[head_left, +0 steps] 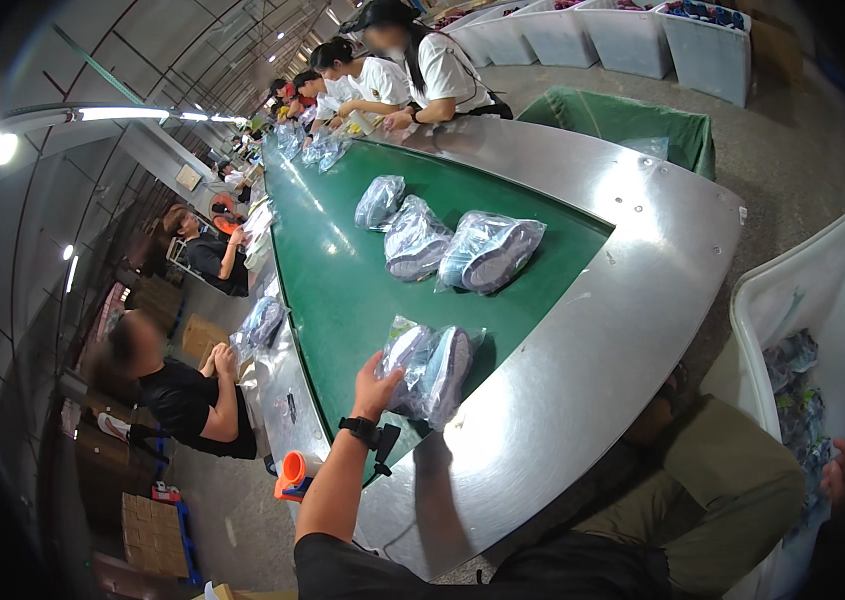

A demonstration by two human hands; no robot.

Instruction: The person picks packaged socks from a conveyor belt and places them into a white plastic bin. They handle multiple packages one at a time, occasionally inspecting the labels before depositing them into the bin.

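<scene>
My left hand [376, 387] grips the near left side of a clear plastic bag with a pair of shoes [446, 372] in it, at the near end of the green conveyor belt [328, 290]. The thumb shows on the bag; the other fingers are partly hidden. Farther up the belt lie three more bagged shoe bundles: a small one [380, 203], a middle one [416, 240] and a larger one [491, 252]. At the far right my right hand [840, 470] is beside the bagged items [801, 410] in a white bin [758, 300]. Its fingers are dim and blurred.
A wide metal rim [583, 350] borders the belt. An orange cup-shaped holder [293, 468] stands at its near left edge. Persons in white shirts [448, 70] work at the far side, and a person in black [193, 400] at the left. A green-covered container [613, 125] stands beyond the rim.
</scene>
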